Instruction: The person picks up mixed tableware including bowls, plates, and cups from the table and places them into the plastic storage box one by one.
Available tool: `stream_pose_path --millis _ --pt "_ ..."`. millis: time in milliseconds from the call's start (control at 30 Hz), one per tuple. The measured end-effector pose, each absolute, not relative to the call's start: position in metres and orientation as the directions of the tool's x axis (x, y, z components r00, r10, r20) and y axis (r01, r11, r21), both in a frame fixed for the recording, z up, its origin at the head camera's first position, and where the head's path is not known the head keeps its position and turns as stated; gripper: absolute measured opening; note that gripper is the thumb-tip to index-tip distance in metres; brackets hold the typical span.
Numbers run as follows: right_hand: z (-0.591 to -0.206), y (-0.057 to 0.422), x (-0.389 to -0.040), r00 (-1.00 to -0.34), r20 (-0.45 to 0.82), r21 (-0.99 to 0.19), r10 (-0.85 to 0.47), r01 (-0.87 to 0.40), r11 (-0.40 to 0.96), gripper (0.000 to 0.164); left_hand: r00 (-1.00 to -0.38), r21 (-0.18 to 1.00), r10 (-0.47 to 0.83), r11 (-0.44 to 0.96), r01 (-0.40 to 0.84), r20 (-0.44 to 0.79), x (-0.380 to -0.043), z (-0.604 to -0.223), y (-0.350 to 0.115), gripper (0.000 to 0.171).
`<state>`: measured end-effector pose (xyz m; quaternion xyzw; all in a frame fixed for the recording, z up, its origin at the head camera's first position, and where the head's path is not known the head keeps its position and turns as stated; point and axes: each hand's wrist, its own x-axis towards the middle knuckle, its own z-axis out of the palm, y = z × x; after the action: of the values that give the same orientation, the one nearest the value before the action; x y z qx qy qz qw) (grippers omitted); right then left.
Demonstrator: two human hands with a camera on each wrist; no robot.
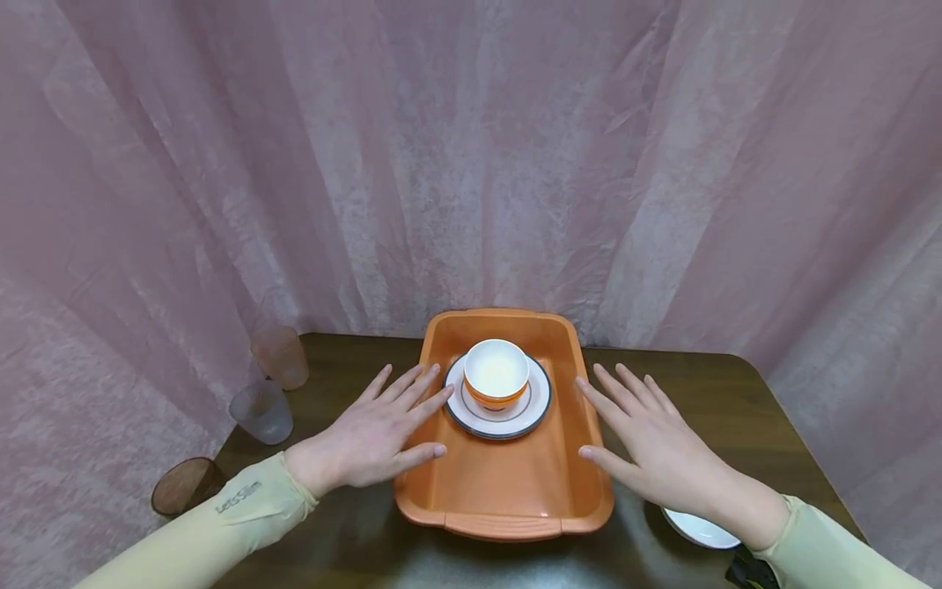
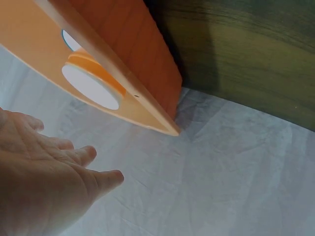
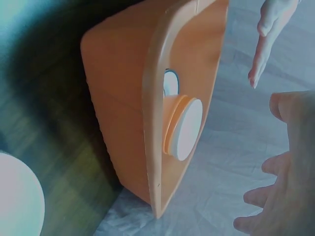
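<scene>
An orange plastic tub (image 1: 508, 478) stands on the table. Inside it, white plates with dark rims (image 1: 500, 426) lie stacked, and on top sit nested orange bowls with white insides (image 1: 496, 367). My left hand (image 1: 375, 433) hovers over the tub's left side, palm down, fingers spread and straight, holding nothing. On the opposite side my right hand (image 1: 655, 446) is held in the air the same way, its fingertips near the tub's right rim. Both wrist views show the hands apart from the tub, with the bowls (image 2: 91, 87) rising inside it.
Along the table's left edge stand a peach cup (image 1: 282, 357), a clear cup (image 1: 262, 411) and a brown cup (image 1: 187, 486). A white dish (image 1: 702, 530) lies partly hidden under my right wrist, beside a dark object (image 1: 751, 570). A pink curtain (image 1: 478, 164) hangs behind the table.
</scene>
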<state>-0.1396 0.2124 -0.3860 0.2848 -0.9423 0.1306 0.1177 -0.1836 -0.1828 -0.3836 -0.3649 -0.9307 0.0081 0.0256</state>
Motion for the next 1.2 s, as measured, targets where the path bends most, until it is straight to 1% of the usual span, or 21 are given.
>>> stream_pose_path --millis 167,333,600,833,1200 --pt "-0.389 0.216 -0.129 -0.795 0.322 -0.167 -0.514 -0.582 0.796 0.079 -0.730 -0.027 0.682 0.731 0.682 0.053 -0.182 -0.386 -0.184 0.076" --pt "-0.393 0.216 -0.124 -0.806 0.306 -0.179 -0.507 -0.571 0.801 0.079 -0.726 -0.020 0.686 0.727 0.686 0.056 -0.181 -0.387 -0.184 0.076" --pt "-0.397 0.214 -0.122 -0.816 0.290 -0.187 -0.500 -0.561 0.806 0.077 -0.716 -0.028 0.696 0.718 0.695 0.056 -0.179 -0.387 -0.182 0.078" --pt "-0.399 0.216 -0.122 -0.814 0.299 -0.191 -0.498 -0.562 0.805 0.077 -0.715 -0.022 0.697 0.717 0.697 0.056 -0.179 -0.387 -0.180 0.076" --pt "-0.399 0.219 -0.122 -0.819 0.296 -0.204 -0.492 -0.558 0.805 0.077 -0.708 -0.046 0.705 0.709 0.704 0.044 -0.179 -0.386 -0.176 0.077"
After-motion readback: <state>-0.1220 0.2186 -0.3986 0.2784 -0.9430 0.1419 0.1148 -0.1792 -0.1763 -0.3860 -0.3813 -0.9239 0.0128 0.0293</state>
